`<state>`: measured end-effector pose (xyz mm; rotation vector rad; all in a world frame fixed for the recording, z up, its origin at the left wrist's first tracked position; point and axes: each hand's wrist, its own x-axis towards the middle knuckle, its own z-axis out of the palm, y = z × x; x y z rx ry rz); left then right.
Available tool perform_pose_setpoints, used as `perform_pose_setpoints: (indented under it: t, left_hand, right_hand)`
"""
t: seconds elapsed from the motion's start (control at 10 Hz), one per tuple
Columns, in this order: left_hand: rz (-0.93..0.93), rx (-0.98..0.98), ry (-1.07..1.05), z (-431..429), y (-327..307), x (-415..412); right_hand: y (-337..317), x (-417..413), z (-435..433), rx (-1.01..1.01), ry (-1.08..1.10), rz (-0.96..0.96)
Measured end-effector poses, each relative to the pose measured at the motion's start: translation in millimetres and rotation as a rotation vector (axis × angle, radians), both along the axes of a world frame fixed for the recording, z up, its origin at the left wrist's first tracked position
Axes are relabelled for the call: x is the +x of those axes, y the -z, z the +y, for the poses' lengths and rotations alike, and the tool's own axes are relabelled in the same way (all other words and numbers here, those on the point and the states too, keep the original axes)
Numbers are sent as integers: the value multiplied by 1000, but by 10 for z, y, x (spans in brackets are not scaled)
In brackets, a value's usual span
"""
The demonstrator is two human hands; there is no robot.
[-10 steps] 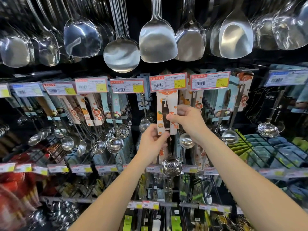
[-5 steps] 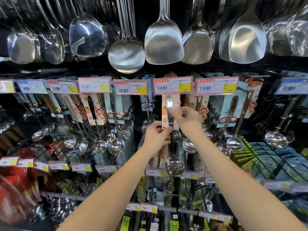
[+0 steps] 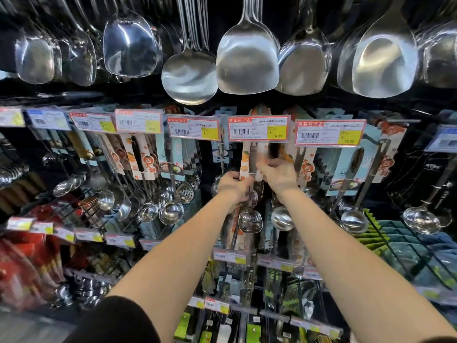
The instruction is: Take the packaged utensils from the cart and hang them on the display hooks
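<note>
Though motion blurs the grasp, left hand (image 3: 233, 185) grips packaged skimmer (image 3: 247, 160) low on its card, right hand (image 3: 278, 175) pinches card higher, top hidden behind price tag (image 3: 258, 128).

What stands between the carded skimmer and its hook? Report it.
The red-bordered price tag hangs directly over the top of the skimmer card, which the left hand and right hand grip. The hook is hidden behind that tag; nothing else visible intervenes.
</note>
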<state>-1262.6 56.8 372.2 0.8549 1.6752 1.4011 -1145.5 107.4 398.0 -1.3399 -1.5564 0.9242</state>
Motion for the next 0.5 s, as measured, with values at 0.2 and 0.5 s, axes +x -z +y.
perform_pose_setpoints:
  t: [0.2,0.5]
  left_hand:
    - [203,-135,-92,-56,114,-29]
    - [612,-133,129,-657,240,88]
  right_hand:
    - [202,39,-46,-97,4,46]
    - [407,245,-642,-20,-39,-190]
